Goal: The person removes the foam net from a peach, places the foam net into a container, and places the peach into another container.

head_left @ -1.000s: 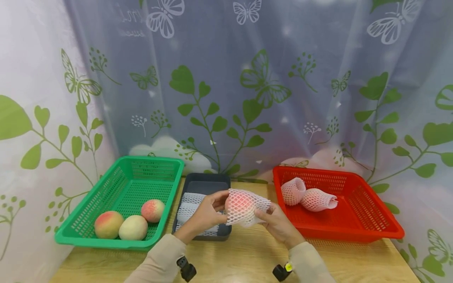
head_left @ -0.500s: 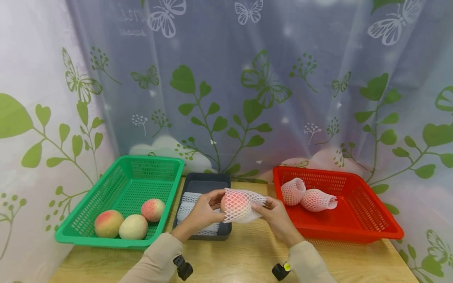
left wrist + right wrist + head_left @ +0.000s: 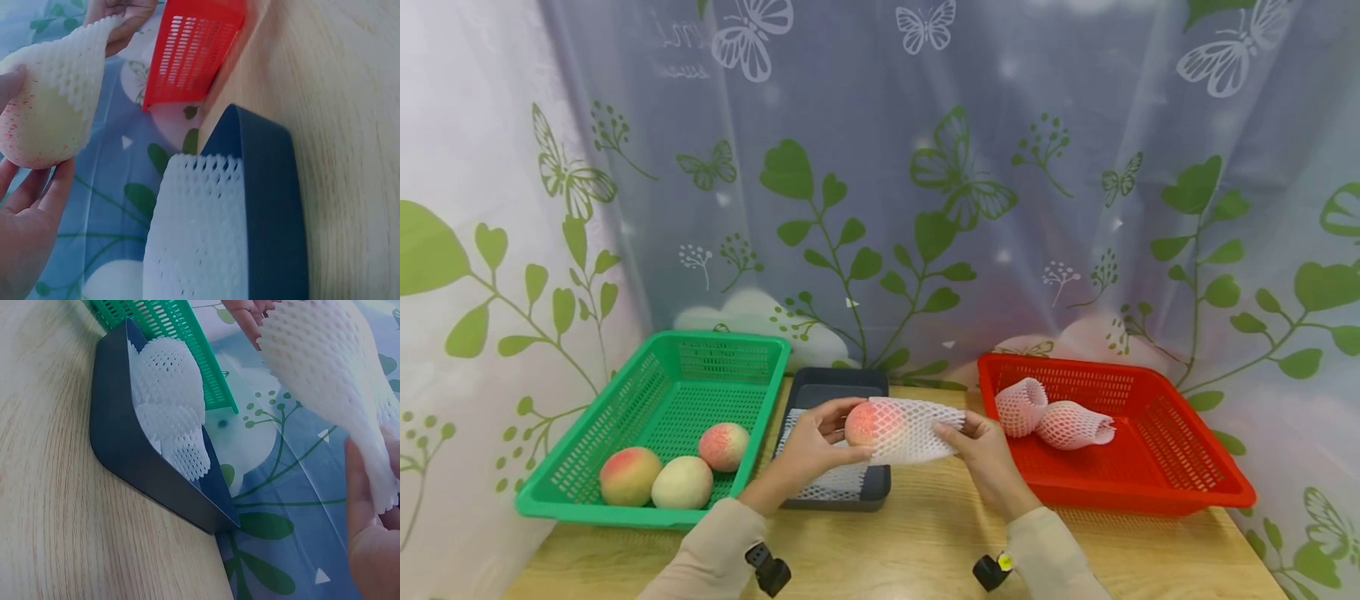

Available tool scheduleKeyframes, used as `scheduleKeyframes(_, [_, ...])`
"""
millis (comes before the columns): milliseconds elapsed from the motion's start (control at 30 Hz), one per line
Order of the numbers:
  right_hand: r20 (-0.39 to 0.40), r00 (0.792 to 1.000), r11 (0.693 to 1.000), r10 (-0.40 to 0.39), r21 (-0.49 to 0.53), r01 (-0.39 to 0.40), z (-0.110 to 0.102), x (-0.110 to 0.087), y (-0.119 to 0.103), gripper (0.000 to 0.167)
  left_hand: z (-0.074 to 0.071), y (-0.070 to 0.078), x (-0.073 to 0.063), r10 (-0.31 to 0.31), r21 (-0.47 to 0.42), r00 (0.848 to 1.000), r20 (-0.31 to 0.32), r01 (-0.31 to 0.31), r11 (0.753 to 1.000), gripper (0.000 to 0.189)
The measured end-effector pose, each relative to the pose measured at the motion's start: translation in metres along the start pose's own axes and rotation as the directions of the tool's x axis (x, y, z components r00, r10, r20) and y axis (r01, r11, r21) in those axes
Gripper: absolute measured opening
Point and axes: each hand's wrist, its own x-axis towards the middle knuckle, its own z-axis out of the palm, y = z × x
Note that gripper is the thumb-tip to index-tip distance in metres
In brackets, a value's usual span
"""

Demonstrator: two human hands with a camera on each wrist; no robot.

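A pink and cream peach (image 3: 863,425) is partly inside a white foam net sleeve (image 3: 917,429), held up over the table between both hands. My left hand (image 3: 816,446) grips the peach by its bare end, thumb on the near side and fingers beyond and below it, as the left wrist view also shows. My right hand (image 3: 992,458) pinches the narrow, gathered far end of the foam net sleeve, seen closely in the right wrist view. The peach fills the sleeve's left part; the right part is stretched flat.
A dark grey tray (image 3: 876,493) with several flat foam net sleeves (image 3: 169,381) stands behind the left hand. To its left, a green basket (image 3: 658,383) holds three peaches (image 3: 683,483). A red basket (image 3: 1142,475) at right holds two sleeved peaches (image 3: 1075,425).
The left hand has moved left with the peach, and more of the peach now shows bare outside the sleeve's left opening. The right hand keeps its pinch on the other end, nearly in place.
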Motion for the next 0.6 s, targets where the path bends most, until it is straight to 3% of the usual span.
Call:
scheduleKeyframes(233, [-0.048,0.999,1.000,-0.008,0.010,0.008,0.001,0.003,0.000,0.027,-0.023,0.004,-0.006,0.038,-0.009,0.998,-0.057,-0.039,0.999,0.065])
scheduleKeyframes(400, [-0.059,0.998,1.000,-0.012,0.022,0.013,0.003,0.006,0.001,0.024,-0.043,0.006,-0.014,-0.014,0.012,0.990,-0.140,0.015,1.000,0.069])
scheduleKeyframes(600, [-0.048,0.999,0.998,-0.026,0.060,0.029,0.009,0.015,0.003,0.032,-0.071,0.007,-0.027,-0.080,0.035,0.968,-0.239,0.091,0.995,0.074])
